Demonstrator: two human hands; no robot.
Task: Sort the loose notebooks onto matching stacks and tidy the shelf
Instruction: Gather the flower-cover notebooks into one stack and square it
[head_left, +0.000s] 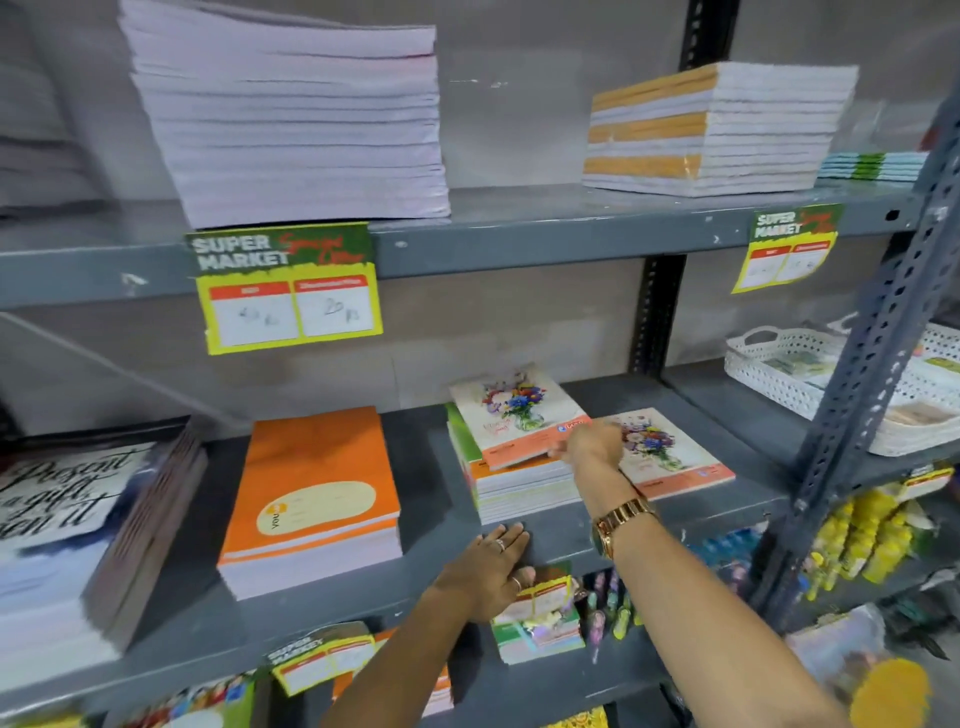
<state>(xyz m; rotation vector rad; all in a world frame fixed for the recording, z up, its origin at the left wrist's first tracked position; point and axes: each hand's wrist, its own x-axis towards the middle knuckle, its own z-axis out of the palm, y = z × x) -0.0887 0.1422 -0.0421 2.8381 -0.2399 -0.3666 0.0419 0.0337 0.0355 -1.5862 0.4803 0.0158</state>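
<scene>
On the middle shelf (431, 467) a flower-cover notebook (511, 410) lies tilted on top of a mixed stack (519, 493). My right hand (589, 444) grips that notebook at its front right corner. A second flower-cover notebook (675, 457) lies flat on the shelf just right of the stack, partly hidden by my right wrist. My left hand (491, 571) rests flat on the shelf's front edge below the stack, fingers spread, holding nothing. An orange notebook stack (311, 499) stands to the left.
A stack with black lettering (67, 525) fills the far left. The upper shelf holds a tall white pile (291, 119) and an orange-striped pile (711, 130). White baskets (795, 364) sit at right behind a grey upright (878, 332). Price tags hang on the shelf edges.
</scene>
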